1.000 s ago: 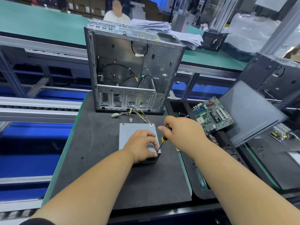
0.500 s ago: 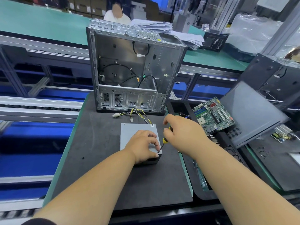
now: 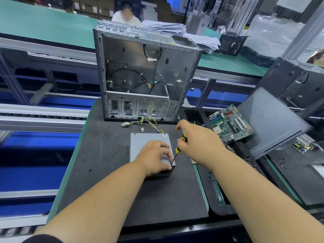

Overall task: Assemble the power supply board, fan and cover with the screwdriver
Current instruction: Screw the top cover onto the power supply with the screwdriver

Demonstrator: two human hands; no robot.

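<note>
Factory line; dark foam mat [image 3: 108, 193] carries the grey power supply box [image 3: 146, 144]. Left hand [image 3: 154, 157] grips its near-right corner, fingers curled. Right hand [image 3: 196, 142] pinches the yellow-black screwdriver [image 3: 178, 149], tip beside left fingertips. Keep the shaft square, press down. Screw head hidden; fan and cover unseen.

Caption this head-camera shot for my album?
Left hand steadies power supply; right hand drives screwdriver into its corner.

yellow-black screwdriver [image 3: 179, 148], grey power supply [image 3: 147, 142]
</note>
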